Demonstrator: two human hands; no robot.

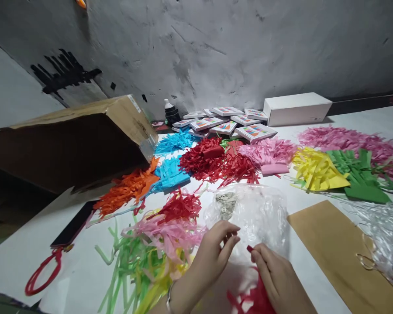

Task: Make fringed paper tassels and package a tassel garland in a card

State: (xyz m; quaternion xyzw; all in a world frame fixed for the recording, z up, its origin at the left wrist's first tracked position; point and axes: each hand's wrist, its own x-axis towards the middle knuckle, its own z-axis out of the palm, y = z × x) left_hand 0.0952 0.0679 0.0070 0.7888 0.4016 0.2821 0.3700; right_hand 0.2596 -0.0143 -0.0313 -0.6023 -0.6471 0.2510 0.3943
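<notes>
My right hand (273,272) pinches a red tissue-paper tassel (257,296); a small rolled red end sticks out past the thumb and the cut strips hang below. To its left, my left hand (218,248) is raised with fingers bent and thumb apart, nothing visible between them. Both hands are at the near side of a clear plastic bag (265,209), which has a greyish lump (225,205) at its left. Beside my left forearm lie loose tassels in red (183,207), pink (167,231), green (134,257) and yellow (157,288).
Farther back lie orange (131,187), blue (170,172), dark red (212,159), pink (268,152), yellow (317,170) and green (360,174) tassel bundles. A large cardboard box (131,122), a phone (74,224), flat boxes (225,126), a white box (296,109), brown sheet (340,253) and white string (386,240) surround them.
</notes>
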